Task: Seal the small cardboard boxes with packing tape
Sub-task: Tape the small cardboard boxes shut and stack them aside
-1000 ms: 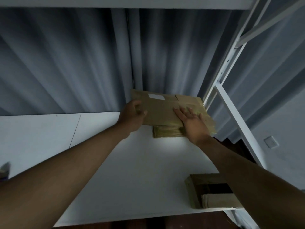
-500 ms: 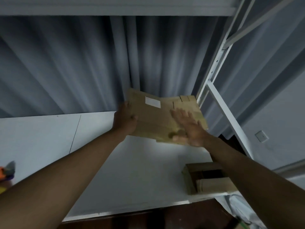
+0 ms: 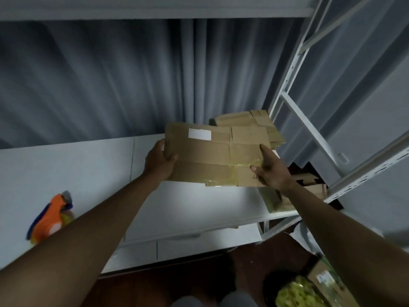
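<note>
A flattened brown cardboard box with a white label and old yellowish tape strips hangs above the white table. My left hand grips its left edge, thumb on top. My right hand grips its lower right corner. Behind it a stack of more flattened boxes lies at the table's back right corner. An orange and blue tape dispenser rests on the table at the far left.
A white metal shelf frame rises at the right, and more cardboard sits beside it below my right wrist. Grey curtains hang behind the table. On the floor at the lower right is a box with yellow-green contents.
The flattened box has come off the stack and moved toward me, held at both ends. My right hand shifted from lying flat on top to gripping the corner. The view tilted down, revealing the dispenser.
</note>
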